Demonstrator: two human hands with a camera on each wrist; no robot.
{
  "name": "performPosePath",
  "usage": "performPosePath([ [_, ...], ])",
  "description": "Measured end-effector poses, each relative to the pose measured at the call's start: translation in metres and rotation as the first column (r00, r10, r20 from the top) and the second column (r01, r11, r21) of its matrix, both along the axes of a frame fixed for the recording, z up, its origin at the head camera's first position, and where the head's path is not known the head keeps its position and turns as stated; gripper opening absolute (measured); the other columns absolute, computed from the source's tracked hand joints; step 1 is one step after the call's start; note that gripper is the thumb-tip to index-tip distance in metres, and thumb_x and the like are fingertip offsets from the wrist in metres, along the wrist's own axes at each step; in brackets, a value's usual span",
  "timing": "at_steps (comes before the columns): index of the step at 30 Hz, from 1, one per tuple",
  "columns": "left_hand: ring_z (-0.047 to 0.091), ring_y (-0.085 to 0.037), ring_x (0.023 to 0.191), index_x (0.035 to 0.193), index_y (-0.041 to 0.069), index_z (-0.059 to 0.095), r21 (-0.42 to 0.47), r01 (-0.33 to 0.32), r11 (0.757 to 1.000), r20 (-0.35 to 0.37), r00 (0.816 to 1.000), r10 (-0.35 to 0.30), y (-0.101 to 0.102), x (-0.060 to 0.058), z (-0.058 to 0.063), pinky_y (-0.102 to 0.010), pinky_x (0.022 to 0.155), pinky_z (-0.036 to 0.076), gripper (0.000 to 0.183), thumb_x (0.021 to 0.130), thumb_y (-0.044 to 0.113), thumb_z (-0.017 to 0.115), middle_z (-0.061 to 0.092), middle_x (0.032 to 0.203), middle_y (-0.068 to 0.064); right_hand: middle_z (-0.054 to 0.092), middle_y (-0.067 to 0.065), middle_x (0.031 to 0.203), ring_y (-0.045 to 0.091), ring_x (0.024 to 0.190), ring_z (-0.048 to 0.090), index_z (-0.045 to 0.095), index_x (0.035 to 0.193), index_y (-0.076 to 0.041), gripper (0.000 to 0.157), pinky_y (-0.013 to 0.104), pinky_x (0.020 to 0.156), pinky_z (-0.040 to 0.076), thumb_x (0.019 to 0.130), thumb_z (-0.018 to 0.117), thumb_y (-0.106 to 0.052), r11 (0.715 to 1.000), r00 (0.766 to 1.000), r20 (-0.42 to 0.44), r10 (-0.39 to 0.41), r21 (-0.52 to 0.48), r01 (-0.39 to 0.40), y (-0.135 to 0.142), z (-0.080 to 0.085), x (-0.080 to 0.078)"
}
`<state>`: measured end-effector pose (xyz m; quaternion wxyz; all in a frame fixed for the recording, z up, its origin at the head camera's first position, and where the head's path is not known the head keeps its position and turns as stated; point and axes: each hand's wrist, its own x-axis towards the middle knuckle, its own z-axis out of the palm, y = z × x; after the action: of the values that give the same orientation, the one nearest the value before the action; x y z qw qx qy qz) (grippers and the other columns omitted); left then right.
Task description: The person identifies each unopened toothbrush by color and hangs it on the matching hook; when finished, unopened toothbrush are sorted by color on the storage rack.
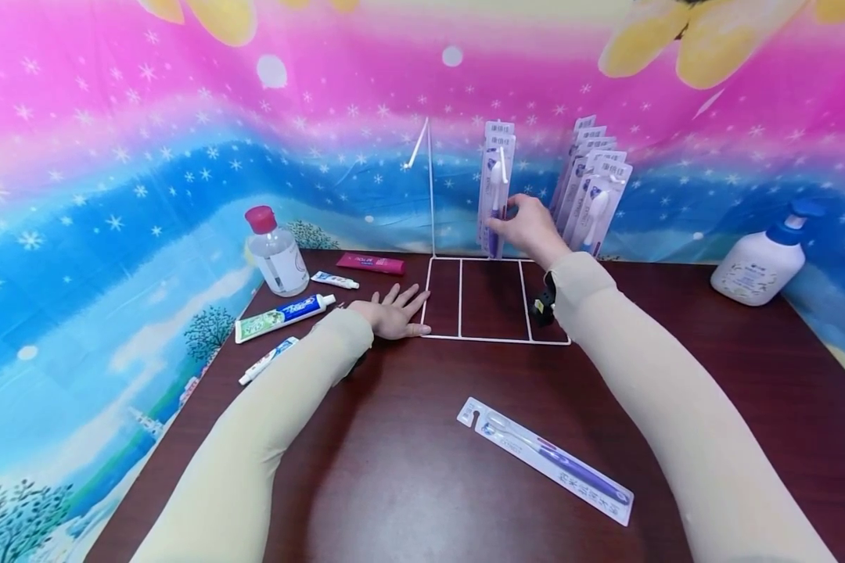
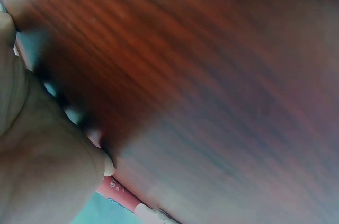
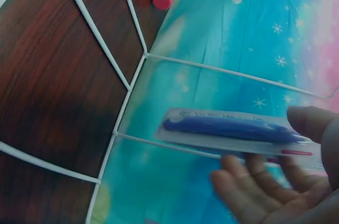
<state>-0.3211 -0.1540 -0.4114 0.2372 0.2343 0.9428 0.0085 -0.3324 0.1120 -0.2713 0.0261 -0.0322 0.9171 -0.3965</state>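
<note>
In the head view my right hand (image 1: 531, 227) is at the front packaged toothbrush (image 1: 496, 188), which hangs on a hook of the white wire rack (image 1: 493, 338). Thumb and fingers lie on opposite sides of that purple-handled pack (image 3: 228, 128) in the right wrist view, pinching it by its edge. Another pack hangs close behind it. Spread out flat, my left hand (image 1: 394, 313) rests on the table at the rack's left side, fingertips over the base wire. One more packaged toothbrush (image 1: 549, 461) lies slanted on the table in front.
Several toothbrush packs (image 1: 595, 195) hang in a row at the rack's right. A pump bottle (image 1: 760, 262) stands far right. On the left are a red-capped bottle (image 1: 278, 258), a pink tube (image 1: 371, 263), a green-and-blue toothpaste tube (image 1: 282, 317) and smaller tubes (image 1: 334, 279).
</note>
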Motion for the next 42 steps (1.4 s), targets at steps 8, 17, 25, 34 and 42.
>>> performPosePath([
  [8, -0.015, -0.029, 0.136, 0.144, 0.036, -0.014, -0.016, -0.025, 1.000, 0.005, 1.000, 0.025, -0.003, -0.005, -0.006, -0.059, 0.103, -0.001, 0.085, 0.081, 0.076, 0.026, -0.017, 0.152, 0.006, 0.053, 0.014, 0.127, 0.030, 0.113, 0.050, 0.057, 0.124, -0.005, 0.051, 0.047, 0.091, 0.039, 0.087, 0.060, -0.040, 0.939, 0.988, 0.038, 0.149, 0.308, -0.153, 0.018, -0.015, 0.048],
  [17, -0.017, -0.029, 0.136, 0.144, 0.038, -0.015, -0.003, -0.014, 1.000, 0.004, 1.000, 0.014, -0.005, -0.011, -0.009, -0.061, 0.102, -0.002, 0.086, 0.079, 0.078, 0.026, -0.017, 0.152, 0.005, 0.064, 0.001, 0.096, 0.019, 0.091, 0.059, 0.066, 0.109, -0.010, 0.041, 0.039, 0.081, 0.045, 0.083, 0.066, -0.041, 0.747, 0.849, 0.049, 0.526, 0.450, -0.489, 0.024, -0.076, 0.157],
  [25, -0.017, -0.030, 0.136, 0.144, 0.036, -0.014, 0.027, -0.002, 1.000, 0.014, 1.000, 0.002, -0.005, -0.011, -0.010, -0.062, 0.102, -0.001, 0.089, 0.077, 0.079, 0.026, -0.016, 0.152, 0.003, 0.045, -0.006, 0.083, 0.012, 0.072, 0.043, 0.064, 0.115, -0.011, 0.059, 0.030, 0.059, 0.039, 0.069, 0.076, -0.047, 0.702, 0.826, -0.014, 0.564, 0.535, -0.470, 0.030, -0.100, 0.224],
  [34, -0.018, -0.029, 0.135, 0.142, 0.040, -0.016, 0.015, -0.010, 1.000, 0.012, 1.000, 0.010, -0.005, -0.012, -0.012, -0.059, 0.103, 0.000, 0.088, 0.075, 0.081, 0.025, -0.016, 0.152, 0.006, 0.043, -0.006, 0.080, 0.009, 0.065, 0.041, 0.061, 0.119, -0.010, 0.061, 0.027, 0.054, 0.036, 0.067, 0.080, -0.033, 0.741, 0.871, -0.074, 0.485, 0.563, -0.365, 0.050, -0.112, 0.242],
  [42, -0.018, -0.028, 0.135, 0.142, 0.040, -0.016, 0.013, -0.015, 1.000, 0.023, 1.000, 0.014, -0.005, -0.014, -0.014, -0.059, 0.103, -0.001, 0.088, 0.076, 0.080, 0.025, -0.017, 0.151, 0.007, 0.048, -0.006, 0.082, 0.010, 0.072, 0.048, 0.060, 0.118, -0.018, 0.058, 0.029, 0.058, 0.040, 0.064, 0.082, -0.023, 0.785, 0.902, -0.044, 0.430, 0.511, -0.349, 0.061, -0.112, 0.247],
])
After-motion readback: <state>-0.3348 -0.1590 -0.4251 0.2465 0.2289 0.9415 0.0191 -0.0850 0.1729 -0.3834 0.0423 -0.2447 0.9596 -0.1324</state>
